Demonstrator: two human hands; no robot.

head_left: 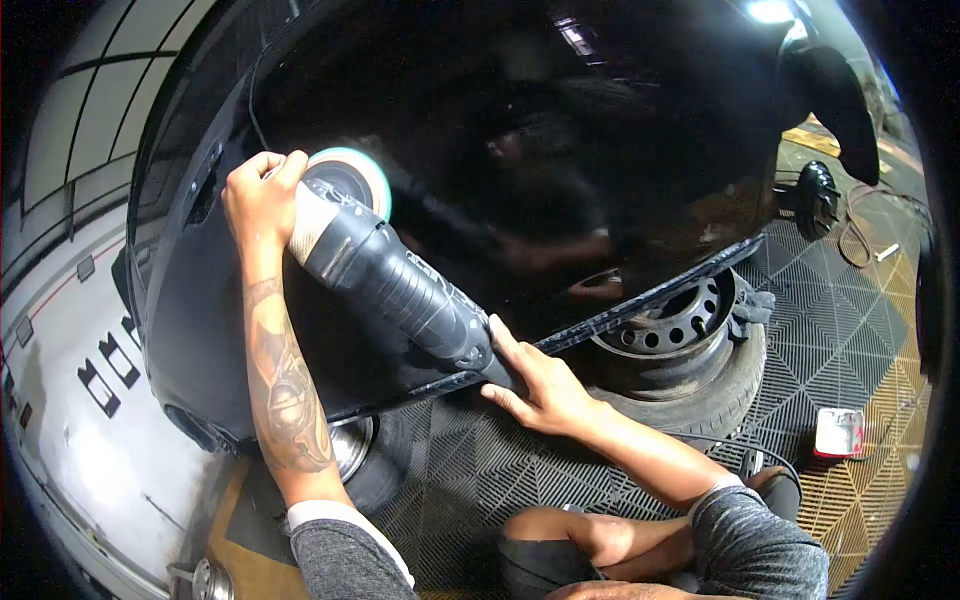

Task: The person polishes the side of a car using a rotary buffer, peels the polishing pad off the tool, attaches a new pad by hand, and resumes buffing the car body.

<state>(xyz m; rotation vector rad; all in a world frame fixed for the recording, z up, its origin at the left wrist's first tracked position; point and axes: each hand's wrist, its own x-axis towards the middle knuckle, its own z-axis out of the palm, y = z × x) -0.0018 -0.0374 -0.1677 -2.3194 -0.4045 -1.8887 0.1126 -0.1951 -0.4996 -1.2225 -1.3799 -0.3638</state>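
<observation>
A dark grey polishing machine (395, 280) presses its round teal-edged pad (352, 176) against the glossy black car door (520, 150). My left hand (262, 200) grips the machine's head just behind the pad. At the rear end of the handle, by the door's lower edge, my right hand (535, 380) is wrapped around the grip. Both forearms reach up from the bottom of the view, and the left one bears a tattoo.
A bare steel wheel with tyre (680, 350) lies flat on the black grid floor mat (850, 310) under the door. A small red and white container (838, 432) sits at the right. A second polisher (815, 195) and a cable lie further back.
</observation>
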